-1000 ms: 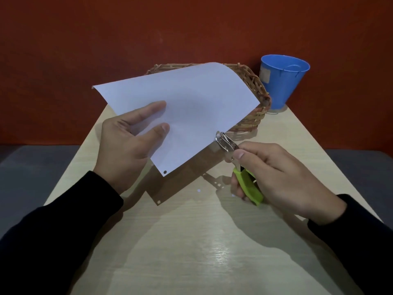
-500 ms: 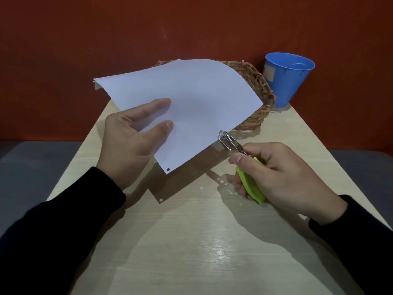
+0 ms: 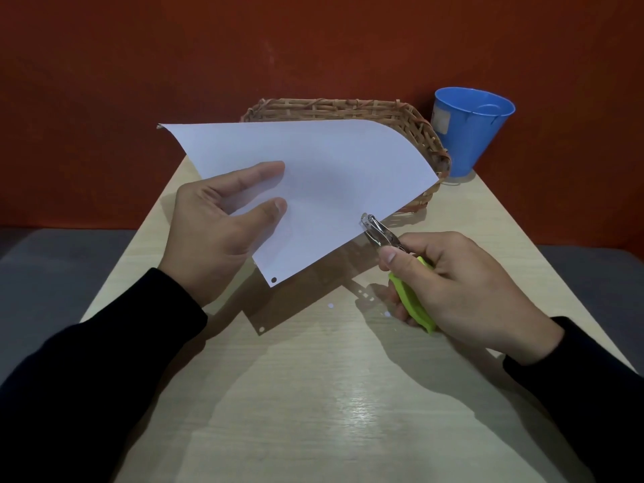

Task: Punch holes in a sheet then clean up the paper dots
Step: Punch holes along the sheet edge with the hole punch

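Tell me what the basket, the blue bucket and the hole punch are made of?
The basket looks like woven wicker or rattan: tan strips cross over each other. The blue bucket is smooth and slightly glossy with a thin rim, perhaps painted metal, possibly plastic. The hole punch has a shiny silver head, likely metal, and matte lime-green handles that look like plastic.

Pale wood-grain table [image 3: 348, 413] carries a wicker basket [image 3: 411, 123] and blue bucket [image 3: 470, 130] at its far edge, beyond the fingertips. One paper dot [image 3: 330, 305] lies just left of the right hand's fingers [image 3: 400, 308].
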A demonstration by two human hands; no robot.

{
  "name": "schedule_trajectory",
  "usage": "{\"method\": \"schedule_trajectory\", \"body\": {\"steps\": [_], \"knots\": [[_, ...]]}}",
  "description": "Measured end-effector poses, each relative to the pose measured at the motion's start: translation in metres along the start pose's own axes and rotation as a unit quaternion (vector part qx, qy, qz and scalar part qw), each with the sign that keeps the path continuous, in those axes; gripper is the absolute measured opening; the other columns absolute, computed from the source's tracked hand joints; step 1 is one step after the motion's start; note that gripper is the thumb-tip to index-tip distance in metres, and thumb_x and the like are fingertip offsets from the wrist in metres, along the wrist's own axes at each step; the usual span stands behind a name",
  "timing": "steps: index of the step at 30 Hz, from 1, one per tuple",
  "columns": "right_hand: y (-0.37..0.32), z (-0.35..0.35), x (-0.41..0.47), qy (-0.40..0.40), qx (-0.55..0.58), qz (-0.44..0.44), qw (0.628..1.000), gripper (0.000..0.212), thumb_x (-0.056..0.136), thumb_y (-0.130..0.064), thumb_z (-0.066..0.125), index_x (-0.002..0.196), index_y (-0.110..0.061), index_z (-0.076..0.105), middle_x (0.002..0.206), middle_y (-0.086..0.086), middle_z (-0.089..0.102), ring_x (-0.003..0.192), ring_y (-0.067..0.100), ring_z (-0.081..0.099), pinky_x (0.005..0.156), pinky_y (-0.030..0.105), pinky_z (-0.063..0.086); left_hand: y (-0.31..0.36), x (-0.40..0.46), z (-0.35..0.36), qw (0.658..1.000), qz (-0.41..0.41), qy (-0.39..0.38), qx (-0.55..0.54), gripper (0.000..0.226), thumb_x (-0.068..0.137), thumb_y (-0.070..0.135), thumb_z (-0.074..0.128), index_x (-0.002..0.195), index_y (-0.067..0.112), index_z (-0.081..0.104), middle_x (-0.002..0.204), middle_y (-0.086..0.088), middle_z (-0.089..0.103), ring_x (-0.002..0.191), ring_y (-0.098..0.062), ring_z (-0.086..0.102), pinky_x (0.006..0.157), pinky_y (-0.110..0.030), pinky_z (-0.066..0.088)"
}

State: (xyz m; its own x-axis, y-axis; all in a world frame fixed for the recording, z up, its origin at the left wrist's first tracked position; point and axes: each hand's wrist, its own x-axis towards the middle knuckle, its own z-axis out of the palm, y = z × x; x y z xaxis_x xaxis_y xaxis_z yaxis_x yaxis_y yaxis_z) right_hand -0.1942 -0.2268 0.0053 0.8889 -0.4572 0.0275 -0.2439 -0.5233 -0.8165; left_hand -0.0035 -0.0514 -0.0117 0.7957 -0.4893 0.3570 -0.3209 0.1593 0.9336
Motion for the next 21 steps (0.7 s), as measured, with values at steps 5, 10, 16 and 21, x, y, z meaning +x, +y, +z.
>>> {"method": "schedule_trajectory", "body": {"steps": [5, 10, 16, 21], "knots": [[0.0006, 0.0008, 0.0007, -0.002, -0.010, -0.005, 1.000, 0.043, 0.105, -0.031, 0.058, 0.078, 0.003, 0.055, 0.064, 0.022, 0.067, 0.041, 0.011, 0.060, 0.045, 0.018, 0.045, 0.0012, 0.0002, -0.0010, 1.000, 0.002, 0.003, 0.005, 0.035, 0.089, 0.001, 0.076, 0.121, 0.015, 0.073, 0.117, 0.028, 0.073, 0.113, 0.002, 0.070, 0.104, -0.033, 0.055], [0.0010, 0.0010, 0.0006, 0.000, -0.002, -0.004, 1.000, 0.042, 0.105, -0.031, 0.058, 0.085, 0.006, 0.058, 0.065, 0.024, 0.067, 0.041, 0.012, 0.060, 0.044, 0.016, 0.045, 0.0010, 0.0002, -0.0021, 1.000, 0.007, 0.004, 0.012, 0.034, 0.090, 0.001, 0.075, 0.121, 0.014, 0.073, 0.113, 0.031, 0.073, 0.113, 0.004, 0.069, 0.104, -0.030, 0.055], [0.0023, 0.0008, 0.0012, 0.001, -0.002, 0.001, 1.000, 0.041, 0.104, -0.034, 0.057, 0.085, 0.002, 0.059, 0.065, 0.020, 0.068, 0.046, 0.018, 0.064, 0.045, 0.020, 0.048, -0.0003, -0.0002, -0.0024, 1.000, 0.000, 0.004, 0.005, 0.036, 0.089, 0.003, 0.076, 0.121, 0.018, 0.073, 0.118, 0.020, 0.075, 0.117, -0.002, 0.070, 0.104, -0.033, 0.056], [0.0018, 0.0007, 0.0010, -0.003, -0.003, 0.002, 1.000, 0.041, 0.104, -0.033, 0.057, 0.085, 0.003, 0.059, 0.064, 0.021, 0.068, 0.043, 0.014, 0.061, 0.043, 0.019, 0.045, -0.0014, 0.0000, -0.0030, 1.000, 0.001, 0.006, 0.005, 0.035, 0.089, 0.003, 0.077, 0.121, 0.017, 0.074, 0.123, 0.014, 0.075, 0.119, -0.005, 0.069, 0.106, -0.038, 0.055]]}}
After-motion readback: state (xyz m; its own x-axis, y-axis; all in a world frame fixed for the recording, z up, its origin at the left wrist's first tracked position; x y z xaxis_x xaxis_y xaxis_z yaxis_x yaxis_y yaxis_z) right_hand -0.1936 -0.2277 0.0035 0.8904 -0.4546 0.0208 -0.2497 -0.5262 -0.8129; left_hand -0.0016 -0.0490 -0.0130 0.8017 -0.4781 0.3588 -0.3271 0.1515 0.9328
